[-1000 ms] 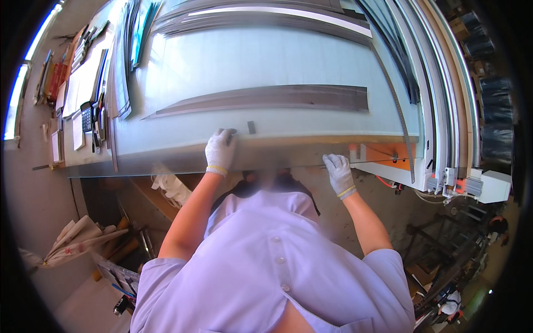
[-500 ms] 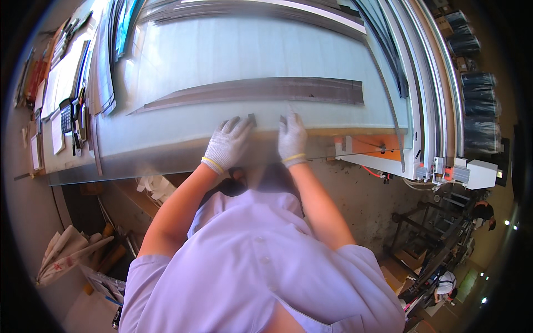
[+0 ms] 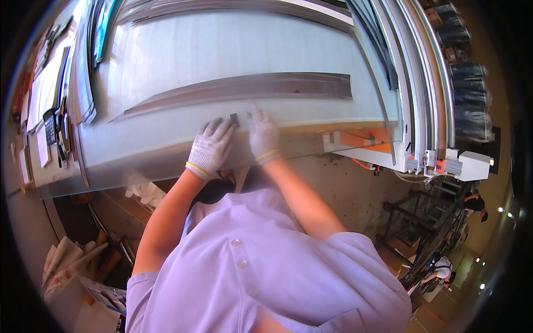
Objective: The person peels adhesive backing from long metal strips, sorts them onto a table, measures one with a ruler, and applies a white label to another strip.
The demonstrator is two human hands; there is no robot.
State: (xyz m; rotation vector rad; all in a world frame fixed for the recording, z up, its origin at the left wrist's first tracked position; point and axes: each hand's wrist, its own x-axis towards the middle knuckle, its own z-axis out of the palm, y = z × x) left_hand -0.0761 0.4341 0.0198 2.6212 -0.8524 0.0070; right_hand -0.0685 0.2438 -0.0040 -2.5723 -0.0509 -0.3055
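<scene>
My left hand [image 3: 211, 145], in a white knit glove with a yellow cuff edge, lies palm down on the glass-topped table [image 3: 183, 133] near its front edge. Its fingers are stretched out, close together. Touching or just beside their tips is a small dark rectangular piece [image 3: 234, 118]. To its right my right hand [image 3: 264, 135], gloved alike, has its fingers drawn together and pointing forward. A pale, blurred tip shows ahead of them; what they hold, if anything, I cannot make out. Beyond both hands lies a long dark grey-brown strip [image 3: 261, 87], tapered at its left end.
More long strips [image 3: 239, 8] lie along the far side. On the left are blue strips [image 3: 103, 33], papers and a calculator [image 3: 50, 129]. A metal rail [image 3: 425, 72] with a white end box [image 3: 474, 166] borders the right. Two people are in the distance at lower right.
The whole view has shifted, with table and strips now further left in the picture. My right hand has come closer to my left hand. The left hand keeps its place by the small dark piece.
</scene>
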